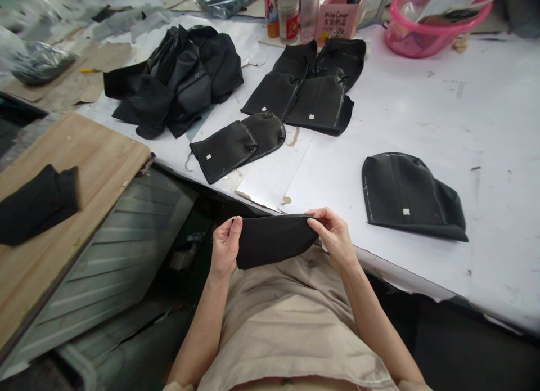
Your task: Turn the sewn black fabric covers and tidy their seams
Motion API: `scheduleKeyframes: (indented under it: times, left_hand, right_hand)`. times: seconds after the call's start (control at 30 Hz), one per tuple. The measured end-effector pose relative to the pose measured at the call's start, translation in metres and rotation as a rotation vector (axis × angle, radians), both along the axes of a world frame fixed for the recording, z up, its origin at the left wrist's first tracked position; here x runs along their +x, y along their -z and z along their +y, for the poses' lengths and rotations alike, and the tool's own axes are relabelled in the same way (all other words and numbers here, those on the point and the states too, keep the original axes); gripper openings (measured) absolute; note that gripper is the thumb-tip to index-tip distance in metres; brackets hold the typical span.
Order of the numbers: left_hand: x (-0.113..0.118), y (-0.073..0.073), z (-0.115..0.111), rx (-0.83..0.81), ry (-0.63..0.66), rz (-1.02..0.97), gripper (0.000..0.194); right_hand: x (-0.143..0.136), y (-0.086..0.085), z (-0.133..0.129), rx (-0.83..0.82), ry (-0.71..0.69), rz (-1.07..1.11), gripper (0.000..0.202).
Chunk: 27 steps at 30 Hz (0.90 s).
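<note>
A black fabric piece [274, 242] is stretched between my two hands, over my lap at the table's front edge. My left hand [226, 246] pinches its left end, thumb on top. At its upper right corner, my right hand [333, 236] grips it between thumb and fingers. On the white table [426, 115], a black sewn piece with a small white tag [413, 197] lies to the right. Two overlapping black pieces [238, 143] lie ahead of my hands, and several more tagged black pieces [316, 95] are behind them.
A heap of black fabric [177, 81] lies at the back left. Jars [289, 19], a pink box [341, 17] and a pink basket [439, 31] stand along the back. On the left, a wooden board [97, 154] carries folded black cloth [37, 202].
</note>
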<state>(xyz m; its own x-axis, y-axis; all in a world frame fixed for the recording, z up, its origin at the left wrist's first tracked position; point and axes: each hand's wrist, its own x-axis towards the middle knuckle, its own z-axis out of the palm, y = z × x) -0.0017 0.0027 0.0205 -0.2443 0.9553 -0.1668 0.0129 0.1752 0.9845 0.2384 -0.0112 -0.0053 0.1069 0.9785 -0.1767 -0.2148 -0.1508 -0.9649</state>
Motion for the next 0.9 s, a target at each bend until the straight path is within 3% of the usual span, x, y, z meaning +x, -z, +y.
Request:
scheduleKeyframes:
  times: [0.5,0.9]
  left_hand:
    - [0.000,0.012,-0.005,0.002,-0.022,0.105,0.039]
    - [-0.003,0.019,-0.003,0.037,0.005,0.260,0.029]
  right_hand:
    - [-0.013,-0.005,-0.003,0.093,0.170,-0.029,0.022]
    - [-0.018,-0.007,-0.001,0.122,0.202,-0.013,0.019]
